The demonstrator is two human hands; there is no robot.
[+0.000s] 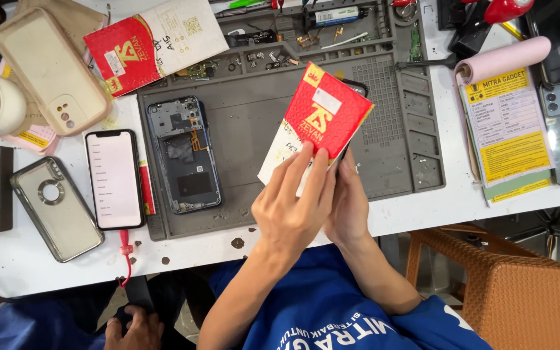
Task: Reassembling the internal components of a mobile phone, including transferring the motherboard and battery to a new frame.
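A flat red and white package [322, 120] is held up over the grey work mat [247, 129]. My left hand [293, 210] lies on its front with fingers spread over the white lower part. My right hand [350, 204] grips from behind and the right side. A dark flat piece [356, 87], like a phone screen, peeks out behind the package's top edge; most of it is hidden. To the left on the mat lies an opened phone body [184, 155] with its insides showing.
A phone with a lit white screen [115, 178] and a clear case [56, 207] lie left of the mat. A beige case [50, 68] and a second red and white package [153, 39] are behind. Papers [507, 136] and a brown woven stool [507, 291] are right. Another person's hand [134, 327] shows bottom left.
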